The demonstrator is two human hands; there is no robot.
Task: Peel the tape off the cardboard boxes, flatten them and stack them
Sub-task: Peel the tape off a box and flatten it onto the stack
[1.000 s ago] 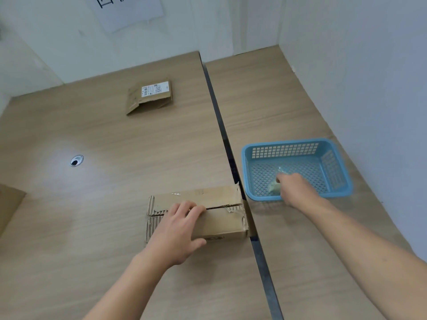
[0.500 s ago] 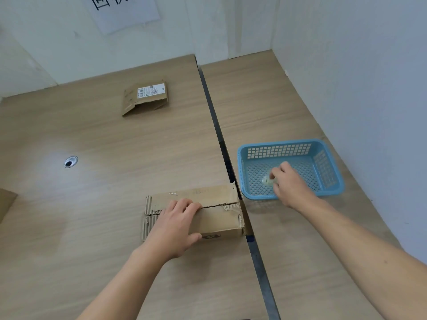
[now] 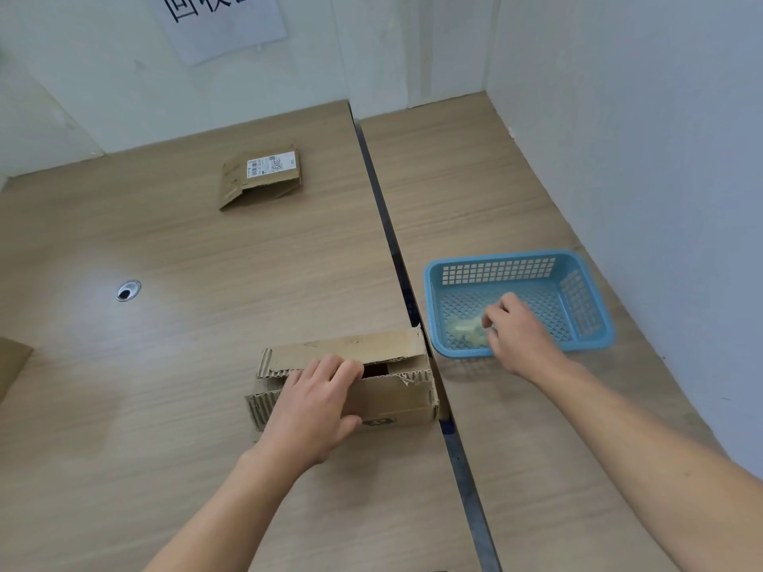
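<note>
Pale wood desk (image 3: 165, 427) in a white-walled corner, paper sign (image 3: 219, 26) high on the back wall. At the far left edge, cardboard corner (image 3: 11, 363), cut off by the frame. Further right, round hole (image 3: 128, 290) in the desktop. Toward the back, flat box (image 3: 260, 179) with a white label, lying alone, well apart from everything else.

Near the front, box (image 3: 392, 400) standing in shape, long axis left to right across the body, top flaps parted along a dark slit, torn corrugated edges at both ends. Left hand (image 3: 316, 406) laid over its left half, fingers bent over the top toward the slit, thumb down the near face: gripping the box and pinning it to the desk. Right end of the box bare, just beside the dark seam (image 3: 388, 225) between the two desktops.

Beyond the seam, to the right and a little farther back, blue basket (image 3: 516, 258) with a pale wad of tape (image 3: 464, 330) on its floor. Right hand (image 3: 522, 334) inside the basket, fingers curled, fingertips at the wad; pinching it or already let go, impossible to tell.

Judged: top tape seemingly off, flattening not yet begun. For that, bare right end nearer the right hand, lying to its left and closer to the body. Short reach back over the near basket rim and the seam, then one hand at each end of the long axis to collapse it.
</note>
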